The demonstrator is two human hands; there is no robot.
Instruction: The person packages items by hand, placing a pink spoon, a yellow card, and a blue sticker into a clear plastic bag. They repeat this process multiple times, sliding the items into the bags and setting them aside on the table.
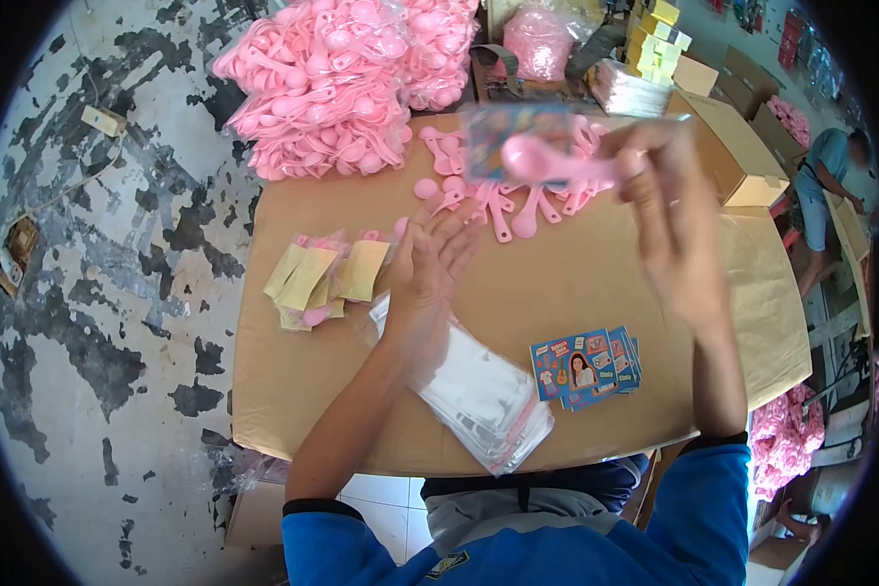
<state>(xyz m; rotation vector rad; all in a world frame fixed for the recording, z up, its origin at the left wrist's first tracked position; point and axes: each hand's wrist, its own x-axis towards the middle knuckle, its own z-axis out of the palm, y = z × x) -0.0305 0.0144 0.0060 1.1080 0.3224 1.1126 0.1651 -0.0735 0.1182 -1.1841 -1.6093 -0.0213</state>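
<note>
Raised over the far right of the table, my right hand (664,205) is closed on the handle of a pink measuring spoon (529,158). A blue printed card (483,132) overlaps that spoon, both blurred by motion. My left hand (428,256) is open, fingers stretched toward the loose pink spoons (525,217) at the far edge. Beneath its wrist lies a stack of clear plastic bags (483,386). More blue printed cards (576,366) are piled right of the bags. Several filled packets with yellowish backs (313,273) sit on the left.
Large clear sacks of pink spoons (322,88) stand at the back left of the cardboard-covered table (596,283). A cardboard box (728,146) borders the back right, near stacked yellow packs (657,44). Another person (825,186) is at the far right.
</note>
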